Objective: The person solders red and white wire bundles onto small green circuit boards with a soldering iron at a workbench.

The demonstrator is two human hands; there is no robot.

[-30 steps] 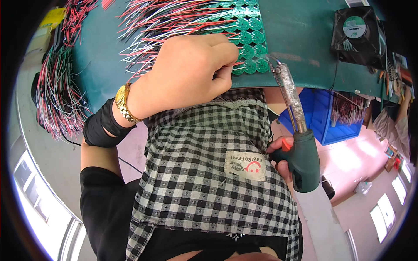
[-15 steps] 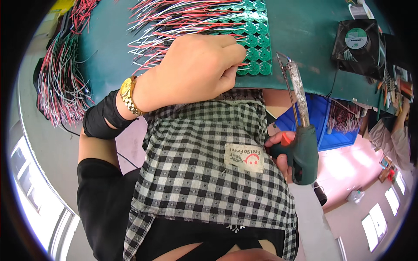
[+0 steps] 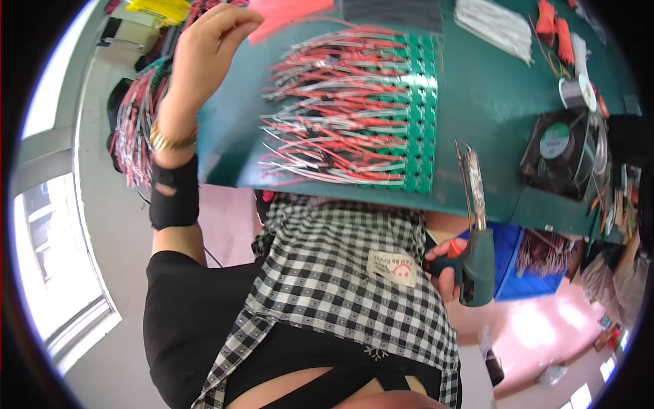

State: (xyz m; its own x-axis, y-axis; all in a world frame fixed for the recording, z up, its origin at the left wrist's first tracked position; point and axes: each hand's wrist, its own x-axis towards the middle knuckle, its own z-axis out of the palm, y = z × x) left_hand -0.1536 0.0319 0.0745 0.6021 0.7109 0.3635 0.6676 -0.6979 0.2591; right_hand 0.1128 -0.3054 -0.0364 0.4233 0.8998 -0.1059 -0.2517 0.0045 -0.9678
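Observation:
My left hand (image 3: 216, 44) is raised at the far left of the table, blurred a little, its fingers bent and pressed together beside a bundle of red wires (image 3: 289, 15). Whether anything sits between the fingertips I cannot make out. In my right hand (image 3: 445, 273), by the apron at the table's front edge, is a dark green soldering gun (image 3: 479, 266) with a red trigger. Its metal tip points up and away. A panel of small round green circuit boards (image 3: 421, 112) lies on the table, with red, white and black wires (image 3: 334, 116) fanning out leftward from it.
Black wires (image 3: 388, 13) and white wires (image 3: 494, 27) lie at the back. A solder spool (image 3: 577, 92) and a black fan (image 3: 562, 146) stand at the right. More wired boards (image 3: 136, 129) hang off the left edge. A blue crate (image 3: 507, 266) sits below, right.
My left hand has left the front rows of the board panel and moved up and left to the red wires. The view has shifted, showing more of the table's back. My right hand keeps the soldering gun.

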